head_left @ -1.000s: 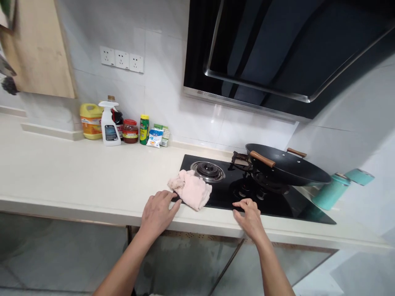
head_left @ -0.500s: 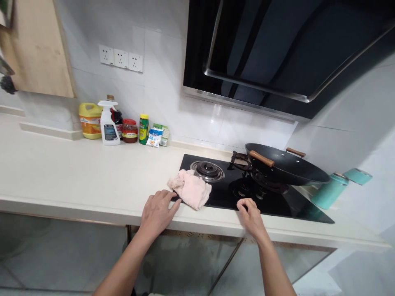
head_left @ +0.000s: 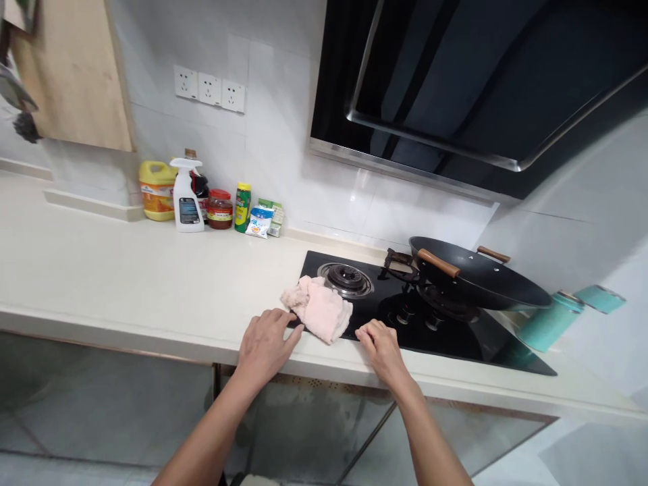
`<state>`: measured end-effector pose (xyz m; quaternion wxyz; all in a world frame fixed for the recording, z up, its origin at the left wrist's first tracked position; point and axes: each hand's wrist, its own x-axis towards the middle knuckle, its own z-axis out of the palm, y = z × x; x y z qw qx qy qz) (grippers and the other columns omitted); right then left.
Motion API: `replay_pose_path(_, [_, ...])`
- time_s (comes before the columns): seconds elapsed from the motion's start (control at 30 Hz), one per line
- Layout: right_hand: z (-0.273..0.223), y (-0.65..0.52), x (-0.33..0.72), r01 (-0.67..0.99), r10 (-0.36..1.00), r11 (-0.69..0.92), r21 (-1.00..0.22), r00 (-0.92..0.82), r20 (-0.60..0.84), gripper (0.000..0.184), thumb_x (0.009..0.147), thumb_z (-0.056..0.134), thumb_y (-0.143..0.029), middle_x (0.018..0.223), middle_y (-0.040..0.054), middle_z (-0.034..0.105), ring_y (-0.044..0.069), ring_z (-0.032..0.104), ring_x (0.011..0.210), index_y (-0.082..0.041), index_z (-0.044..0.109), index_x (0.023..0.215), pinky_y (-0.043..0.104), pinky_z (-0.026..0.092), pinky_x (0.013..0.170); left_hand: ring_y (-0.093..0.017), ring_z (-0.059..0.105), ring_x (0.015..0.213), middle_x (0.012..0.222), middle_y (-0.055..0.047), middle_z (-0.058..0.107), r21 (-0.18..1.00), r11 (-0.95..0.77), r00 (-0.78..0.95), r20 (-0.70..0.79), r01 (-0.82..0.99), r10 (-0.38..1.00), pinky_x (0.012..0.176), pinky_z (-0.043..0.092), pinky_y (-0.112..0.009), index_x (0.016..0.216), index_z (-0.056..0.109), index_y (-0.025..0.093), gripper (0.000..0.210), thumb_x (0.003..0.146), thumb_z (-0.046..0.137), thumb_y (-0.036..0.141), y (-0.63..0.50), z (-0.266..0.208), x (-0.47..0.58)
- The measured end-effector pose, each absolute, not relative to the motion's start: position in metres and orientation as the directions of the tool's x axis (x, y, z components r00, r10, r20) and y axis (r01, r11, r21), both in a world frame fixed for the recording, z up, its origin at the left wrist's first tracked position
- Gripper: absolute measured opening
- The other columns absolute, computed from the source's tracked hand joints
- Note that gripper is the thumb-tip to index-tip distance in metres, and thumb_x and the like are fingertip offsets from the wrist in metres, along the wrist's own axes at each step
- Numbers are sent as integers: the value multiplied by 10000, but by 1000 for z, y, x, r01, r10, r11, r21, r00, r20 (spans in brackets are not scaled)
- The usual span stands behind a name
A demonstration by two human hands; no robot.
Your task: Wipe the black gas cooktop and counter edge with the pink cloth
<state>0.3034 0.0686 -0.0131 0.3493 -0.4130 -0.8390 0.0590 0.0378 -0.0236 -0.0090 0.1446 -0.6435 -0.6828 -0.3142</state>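
A crumpled pale pink cloth point(head_left: 327, 312) lies over the front left corner of the black gas stove point(head_left: 374, 324), partly on the pale counter. My left hand point(head_left: 268, 343) rests at the counter's front edge, just left of the cloth. Its fingers are stretched out and hold nothing, with the fingertips near the stove's corner. To the right of the cloth is my right hand point(head_left: 383, 349), at the stove's front edge. The fingers there are curled together with the thumb against them, and nothing shows in them. A small gap separates this hand from the cloth.
A black wok point(head_left: 480, 277) with wooden handles sits on the right burner; the left burner point(head_left: 348, 279) is bare. Beside it leans a teal flask point(head_left: 551, 322). A white spray bottle point(head_left: 187, 199), a red-lidded jar point(head_left: 220, 209) and several packages line the wall. The range hood point(head_left: 420, 88) overhangs.
My right hand has moved left along the stove's front edge, closer to the cloth. My left hand and the cloth keep their places. The view has shifted slightly.
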Motion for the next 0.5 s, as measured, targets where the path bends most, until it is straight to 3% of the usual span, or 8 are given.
replay_pose_path(0.5, [-16,69,290,692,671,689,-213,-499,548,204,989,512,-246,881,22,652,184,542,895,-234,667,856,352,294,853,-256,634,1020,1098,-77,724,229,-33,-117,612,973,782,861,428,-397,1075,700,234,264,998,507,397,-25,-11,38])
